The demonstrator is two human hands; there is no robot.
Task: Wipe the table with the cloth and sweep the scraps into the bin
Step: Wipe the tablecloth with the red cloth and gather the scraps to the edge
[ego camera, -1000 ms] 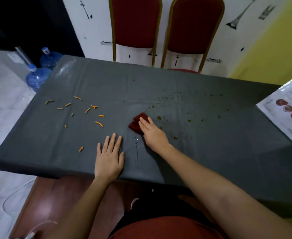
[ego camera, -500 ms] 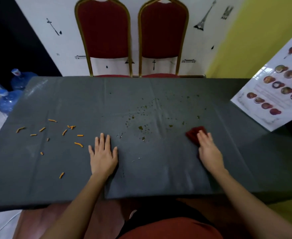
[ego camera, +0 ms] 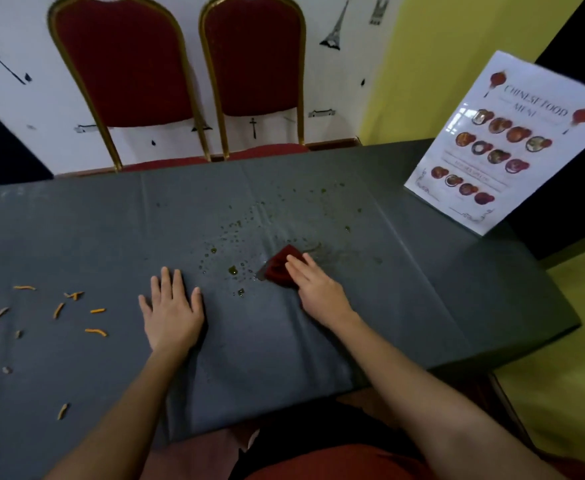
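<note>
A dark red cloth (ego camera: pixel 279 266) lies folded on the grey tablecloth (ego camera: pixel 405 292), near the middle of the table. My right hand (ego camera: pixel 315 289) presses down on its right half with flat fingers. Just left of the cloth are greenish wet drops and crumbs (ego camera: pixel 233 270), and more are scattered behind it. My left hand (ego camera: pixel 171 311) rests flat on the table, fingers spread, holding nothing. Several orange scraps (ego camera: pixel 95 331) lie scattered at the far left. No bin is in view.
A laminated food menu (ego camera: pixel 502 143) stands at the table's back right corner. Two red chairs with gold frames (ego camera: pixel 125 60) (ego camera: pixel 254 57) stand against the far side. The table's right edge drops to a yellow floor.
My right hand slid the cloth far to the right across the spill, then back left toward the middle. My left hand stayed flat in place. The view swung right.
</note>
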